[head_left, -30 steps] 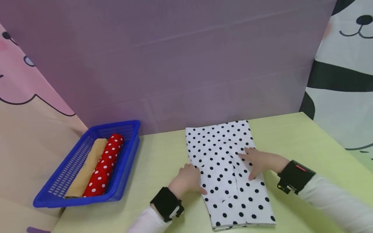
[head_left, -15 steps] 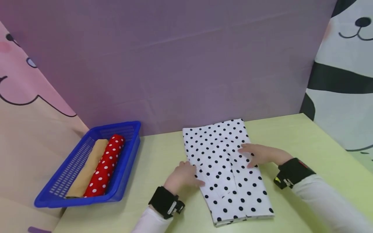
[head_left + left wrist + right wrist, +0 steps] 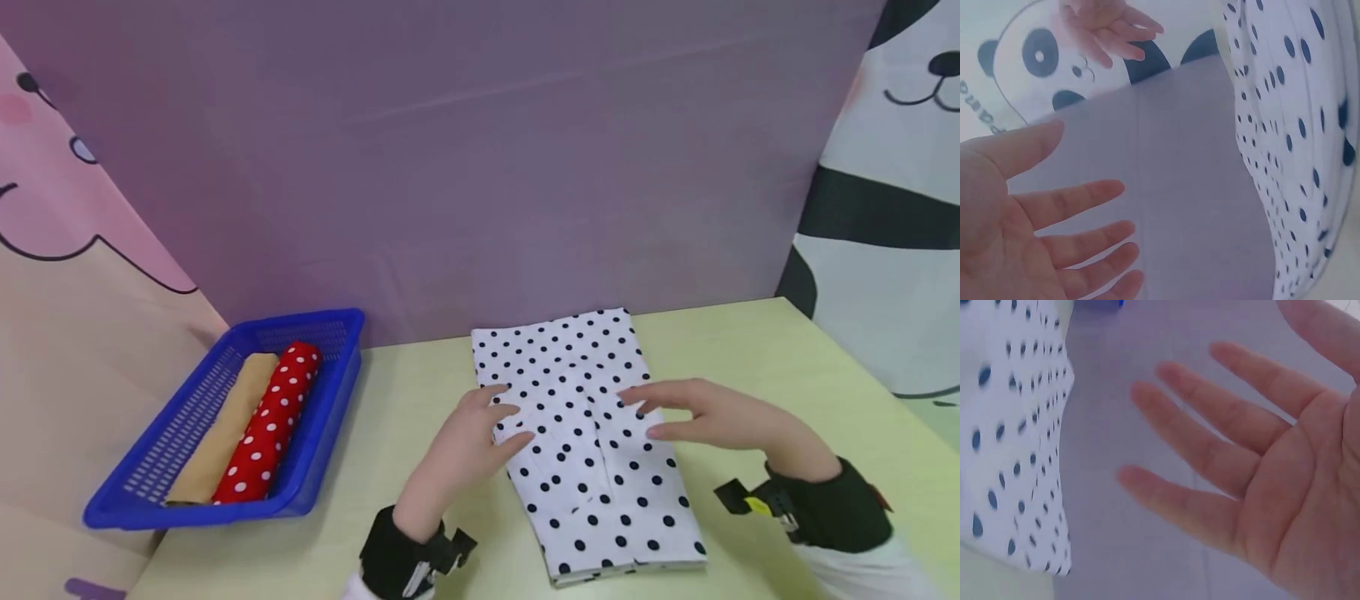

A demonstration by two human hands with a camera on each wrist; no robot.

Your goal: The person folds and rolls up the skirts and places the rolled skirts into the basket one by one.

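Head view: the folded polka-dot cloth (image 3: 592, 446) is lying on the tabletop (image 3: 787, 367), its long axis running away from the person. The left hand (image 3: 468, 437) is touching its left edge with relaxed fingers; the right hand (image 3: 712, 414) is hovering flat over its right side, gripping nothing. A blue basket (image 3: 157, 467) is sitting well apart to the left.

Left wrist view: the left hand (image 3: 1029, 219) is spreading open, the cloth (image 3: 1291, 125) lying just beside it.

Right wrist view: the right hand (image 3: 1260, 469) is showing straight fingers, the cloth (image 3: 1010, 431) lying toward its fingertips.
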